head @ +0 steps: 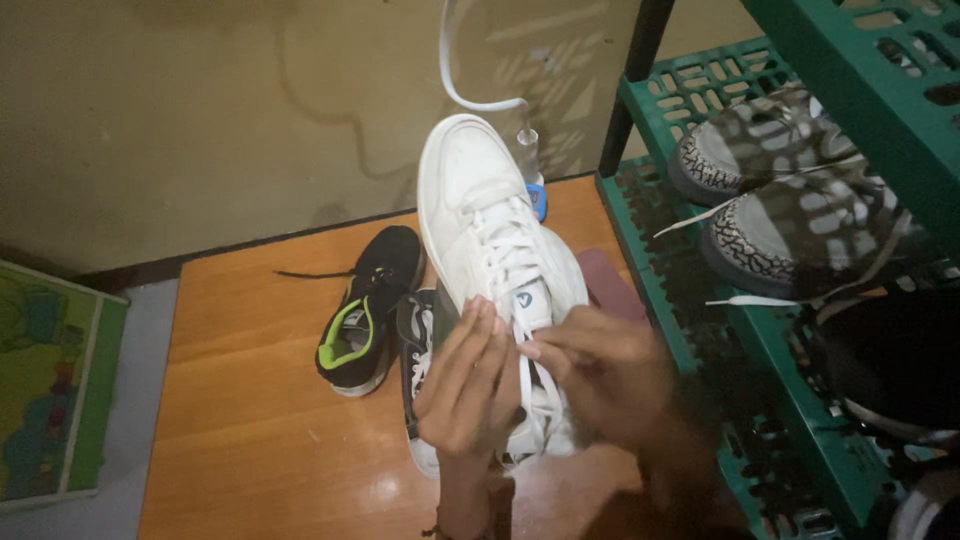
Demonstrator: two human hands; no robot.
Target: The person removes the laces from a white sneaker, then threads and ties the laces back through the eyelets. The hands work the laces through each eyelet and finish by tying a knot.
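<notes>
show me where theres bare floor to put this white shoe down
Bare wooden floor lies left of the black and green sneaker, up to the grey strip by the colourful board. More lies along the beige wall. It is crowded under the white lace-up sneaker, held by left hand and right hand, and on the green plastic rack.

I am in a home, at the spot where shoes are kept. At the right of the frame stands a green plastic lattice shoe rack (pixel 700 110) with a pair of grey, crackle-patterned sneakers (pixel 790 200) on its shelf. On the glossy orange-brown wooden floor (pixel 250 420) at centre lie a black sneaker with a lime-green lining (pixel 365 310) and other loose shoes. A plain beige painted wall (pixel 200 110) (stained in places) fills the upper left, and a colourful green-edged play mat (pixel 50 390) lies at far left.
</notes>
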